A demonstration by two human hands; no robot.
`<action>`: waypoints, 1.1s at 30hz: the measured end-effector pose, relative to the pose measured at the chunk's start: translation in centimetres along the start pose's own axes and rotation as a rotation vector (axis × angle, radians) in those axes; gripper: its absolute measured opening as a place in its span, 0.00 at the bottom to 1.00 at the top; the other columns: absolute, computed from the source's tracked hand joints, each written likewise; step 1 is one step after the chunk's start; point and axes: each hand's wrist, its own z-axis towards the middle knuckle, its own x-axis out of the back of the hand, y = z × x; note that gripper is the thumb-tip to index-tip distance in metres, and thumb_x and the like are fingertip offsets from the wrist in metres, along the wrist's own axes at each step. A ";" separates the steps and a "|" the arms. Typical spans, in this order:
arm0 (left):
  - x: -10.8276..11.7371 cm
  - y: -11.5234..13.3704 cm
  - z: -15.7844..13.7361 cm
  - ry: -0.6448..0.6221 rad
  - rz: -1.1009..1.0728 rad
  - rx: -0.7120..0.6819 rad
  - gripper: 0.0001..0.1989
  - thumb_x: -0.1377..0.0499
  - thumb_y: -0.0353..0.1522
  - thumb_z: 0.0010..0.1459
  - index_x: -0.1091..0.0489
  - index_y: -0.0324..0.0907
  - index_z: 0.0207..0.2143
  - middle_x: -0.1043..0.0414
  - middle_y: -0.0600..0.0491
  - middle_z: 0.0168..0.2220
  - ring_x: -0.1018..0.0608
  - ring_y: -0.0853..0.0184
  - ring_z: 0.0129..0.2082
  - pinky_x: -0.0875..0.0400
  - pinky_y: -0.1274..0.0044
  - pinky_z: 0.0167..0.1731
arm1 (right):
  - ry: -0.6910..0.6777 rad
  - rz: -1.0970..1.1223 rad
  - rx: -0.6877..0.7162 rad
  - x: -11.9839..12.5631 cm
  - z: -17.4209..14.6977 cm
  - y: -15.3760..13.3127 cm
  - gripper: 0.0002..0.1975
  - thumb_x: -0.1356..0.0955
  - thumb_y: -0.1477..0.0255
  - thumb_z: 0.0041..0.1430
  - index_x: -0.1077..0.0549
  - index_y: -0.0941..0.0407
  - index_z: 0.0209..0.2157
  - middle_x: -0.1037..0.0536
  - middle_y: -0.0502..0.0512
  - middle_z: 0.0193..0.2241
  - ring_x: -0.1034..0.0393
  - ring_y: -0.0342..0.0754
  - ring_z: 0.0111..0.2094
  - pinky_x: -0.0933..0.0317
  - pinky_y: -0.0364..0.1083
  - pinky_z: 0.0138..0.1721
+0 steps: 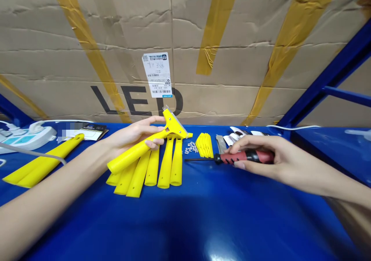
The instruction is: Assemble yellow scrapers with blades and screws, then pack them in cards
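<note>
My left hand (pixel 142 133) is closed around a yellow scraper (pixel 145 147), tilted with its bladed head up and to the right. Two screws show on that head, and a metal blade runs along its edge. Below it, several yellow scraper handles (pixel 166 168) lie side by side on the blue surface. My right hand (pixel 261 153) grips a screwdriver (pixel 246 157) with a red and black handle, its dark shaft pointing left, apart from the scraper. Between the hands lie a small pile of screws (pixel 190 148) and a stack of yellow plates (pixel 204 146).
Two more yellow handles (pixel 46 162) lie at the left beside a white power strip (pixel 27 137) with cables. Behind my right hand are small packets (pixel 236 133) and a grey strip (pixel 221 143). A taped cardboard box (pixel 185 33) stands behind, and a blue frame post (pixel 324 79) rises at right.
</note>
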 end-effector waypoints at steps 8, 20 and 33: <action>0.4 0.2 -0.1 -0.036 -0.011 -0.003 0.20 0.43 0.18 0.61 0.30 0.39 0.54 0.23 0.43 0.36 0.28 0.74 0.21 0.34 0.85 0.18 | 0.116 -0.106 0.014 -1.4 0.7 0.3 0.16 0.27 0.54 0.58 0.18 0.51 0.39 0.18 0.55 0.36 0.24 0.50 0.33 0.31 0.49 0.35; -0.8 -0.2 -0.2 -0.002 -0.023 -0.030 0.24 0.43 0.17 0.60 0.34 0.38 0.57 0.22 0.41 0.40 0.28 0.75 0.19 0.33 0.85 0.17 | 0.194 0.038 -0.052 -0.5 0.4 0.2 0.16 0.24 0.55 0.53 0.18 0.52 0.37 0.17 0.55 0.38 0.20 0.50 0.34 0.27 0.47 0.34; -0.8 -0.3 -0.2 0.013 -0.033 -0.027 0.25 0.42 0.18 0.60 0.34 0.39 0.58 0.23 0.41 0.42 0.28 0.75 0.20 0.34 0.84 0.16 | 0.210 0.058 -0.067 0.2 0.1 0.6 0.13 0.23 0.60 0.52 0.17 0.52 0.37 0.16 0.55 0.35 0.22 0.49 0.30 0.28 0.44 0.30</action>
